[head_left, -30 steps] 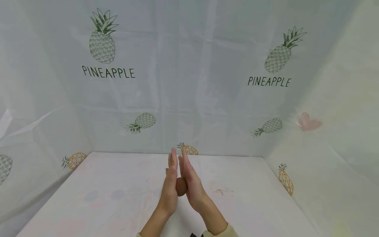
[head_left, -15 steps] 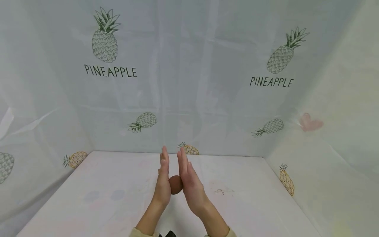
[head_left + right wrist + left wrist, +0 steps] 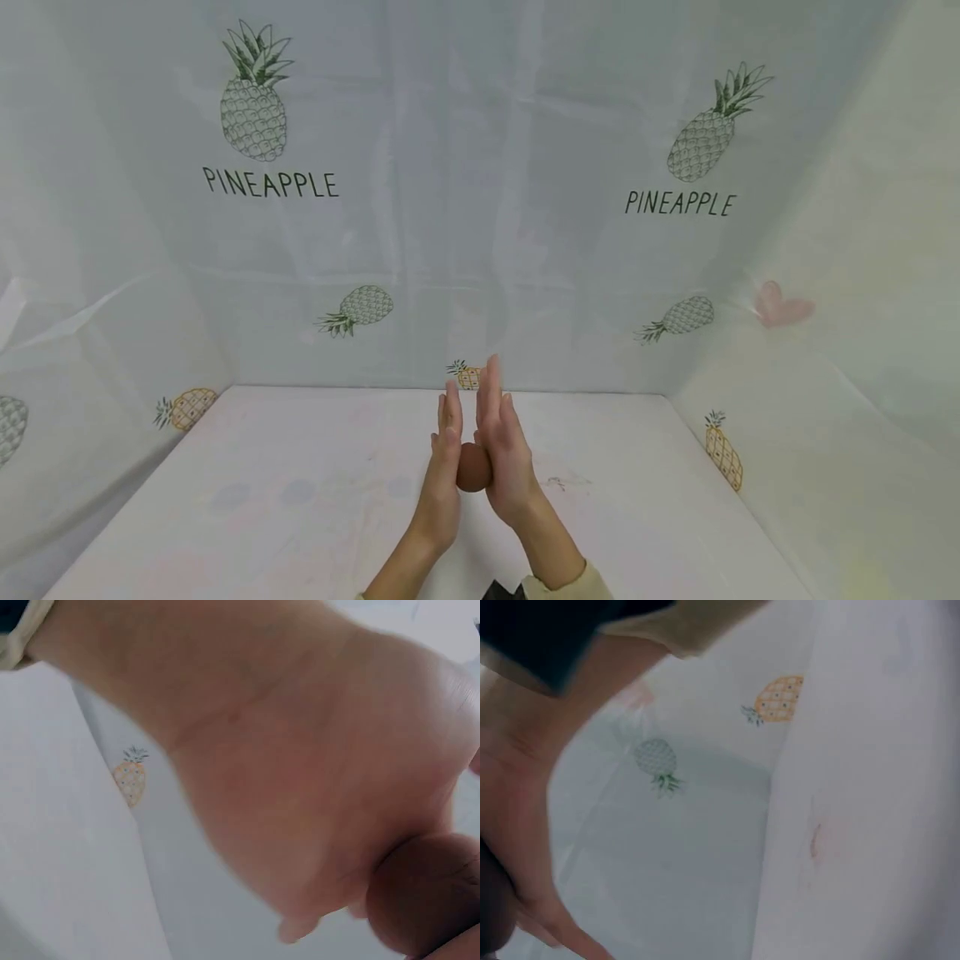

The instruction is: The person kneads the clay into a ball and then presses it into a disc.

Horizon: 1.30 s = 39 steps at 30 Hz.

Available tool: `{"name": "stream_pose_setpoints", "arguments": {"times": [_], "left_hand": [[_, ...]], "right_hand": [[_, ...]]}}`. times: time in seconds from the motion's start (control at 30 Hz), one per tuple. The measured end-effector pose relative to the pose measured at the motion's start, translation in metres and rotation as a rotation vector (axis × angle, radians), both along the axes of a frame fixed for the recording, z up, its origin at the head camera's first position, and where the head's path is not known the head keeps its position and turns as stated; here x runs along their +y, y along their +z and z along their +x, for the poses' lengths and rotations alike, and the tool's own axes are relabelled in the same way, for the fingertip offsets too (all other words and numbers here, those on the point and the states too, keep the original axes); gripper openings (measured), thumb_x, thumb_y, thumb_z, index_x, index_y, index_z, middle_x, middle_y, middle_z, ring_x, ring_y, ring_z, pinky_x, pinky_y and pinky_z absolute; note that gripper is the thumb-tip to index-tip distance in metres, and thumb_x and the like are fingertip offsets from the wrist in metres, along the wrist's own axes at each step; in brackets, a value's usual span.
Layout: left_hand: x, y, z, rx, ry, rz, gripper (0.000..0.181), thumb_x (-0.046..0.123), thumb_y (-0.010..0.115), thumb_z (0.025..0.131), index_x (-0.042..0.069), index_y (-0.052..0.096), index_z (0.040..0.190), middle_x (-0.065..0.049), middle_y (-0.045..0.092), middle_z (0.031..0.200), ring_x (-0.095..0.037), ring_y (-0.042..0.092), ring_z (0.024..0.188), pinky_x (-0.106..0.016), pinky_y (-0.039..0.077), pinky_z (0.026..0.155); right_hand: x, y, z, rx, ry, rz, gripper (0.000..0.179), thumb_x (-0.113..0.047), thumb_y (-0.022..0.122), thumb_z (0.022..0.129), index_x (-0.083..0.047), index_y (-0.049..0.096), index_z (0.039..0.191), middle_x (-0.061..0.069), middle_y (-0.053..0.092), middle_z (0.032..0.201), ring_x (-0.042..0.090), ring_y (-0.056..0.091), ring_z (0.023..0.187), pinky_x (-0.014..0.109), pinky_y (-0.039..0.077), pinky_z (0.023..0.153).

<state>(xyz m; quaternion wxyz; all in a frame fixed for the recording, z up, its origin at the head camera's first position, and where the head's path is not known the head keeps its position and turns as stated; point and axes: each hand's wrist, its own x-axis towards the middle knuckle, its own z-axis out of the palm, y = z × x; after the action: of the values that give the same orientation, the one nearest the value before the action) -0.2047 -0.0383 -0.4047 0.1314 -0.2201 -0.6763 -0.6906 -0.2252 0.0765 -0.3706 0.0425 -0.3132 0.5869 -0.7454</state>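
Note:
A brown ball [image 3: 473,468] sits between my two palms, above the white table. My left hand [image 3: 441,487] presses it from the left and my right hand [image 3: 512,467] from the right. Both hands point upward and forward with straight fingers, and the right fingertips reach higher in the head view. Seen close in the right wrist view, the ball [image 3: 427,896] is smooth and round with a few fine cracks, like clay. Only a dark edge of the ball [image 3: 493,904] shows at the lower left of the left wrist view.
The white table [image 3: 300,450] bears faint coloured stains and a small brownish mark [image 3: 557,482] right of the hands. White sheeting [image 3: 480,208] printed with pineapples hangs behind the table and along both sides.
Both hands and the ball shifted left, then swung back to the right. The right hand now stands farther forward against the left. The ball stays between the palms.

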Motion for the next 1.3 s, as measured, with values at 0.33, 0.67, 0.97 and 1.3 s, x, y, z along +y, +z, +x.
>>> {"name": "stream_pose_setpoints", "arguments": {"times": [0.33, 0.67, 0.97, 1.3], "left_hand": [[-0.026, 0.014, -0.004, 0.027, 0.051, 0.045, 0.059, 0.047, 0.009, 0.112, 0.041, 0.003, 0.17, 0.022, -0.003, 0.176, -0.004, -0.013, 0.162, -0.056, -0.023, 0.125], [-0.033, 0.004, -0.017, -0.034, 0.101, 0.065, 0.06, 0.053, 0.007, 0.112, 0.039, -0.001, 0.17, 0.018, -0.005, 0.176, -0.015, -0.021, 0.162, -0.065, -0.026, 0.12], [-0.008, -0.001, -0.005, -0.016, 0.03, 0.047, 0.055, 0.041, 0.009, 0.115, 0.043, 0.006, 0.169, 0.02, 0.003, 0.176, -0.008, -0.012, 0.163, -0.064, -0.022, 0.122], [-0.021, 0.012, -0.003, -0.014, 0.062, 0.072, 0.057, 0.05, 0.008, 0.112, 0.046, 0.006, 0.169, 0.022, -0.004, 0.175, -0.009, -0.013, 0.163, -0.062, -0.02, 0.125]], "right_hand": [[-0.021, -0.008, 0.009, -0.108, 0.108, 0.058, 0.064, -0.065, 0.005, 0.11, -0.044, -0.011, 0.168, -0.009, -0.016, 0.176, 0.027, -0.014, 0.164, 0.059, -0.013, 0.129], [-0.017, 0.01, 0.026, 0.005, 0.113, 0.043, 0.063, -0.058, -0.001, 0.11, -0.037, -0.013, 0.169, -0.014, -0.011, 0.176, 0.015, -0.015, 0.163, 0.062, -0.017, 0.126], [-0.008, 0.004, 0.009, 0.039, 0.002, -0.012, 0.062, -0.055, 0.003, 0.112, -0.037, -0.014, 0.169, -0.017, -0.014, 0.175, 0.01, -0.02, 0.161, 0.061, -0.024, 0.123], [-0.024, -0.011, 0.009, -0.133, 0.02, 0.061, 0.061, -0.063, 0.013, 0.112, -0.047, -0.001, 0.168, -0.008, -0.009, 0.177, 0.02, -0.01, 0.164, 0.058, -0.012, 0.129]]}}
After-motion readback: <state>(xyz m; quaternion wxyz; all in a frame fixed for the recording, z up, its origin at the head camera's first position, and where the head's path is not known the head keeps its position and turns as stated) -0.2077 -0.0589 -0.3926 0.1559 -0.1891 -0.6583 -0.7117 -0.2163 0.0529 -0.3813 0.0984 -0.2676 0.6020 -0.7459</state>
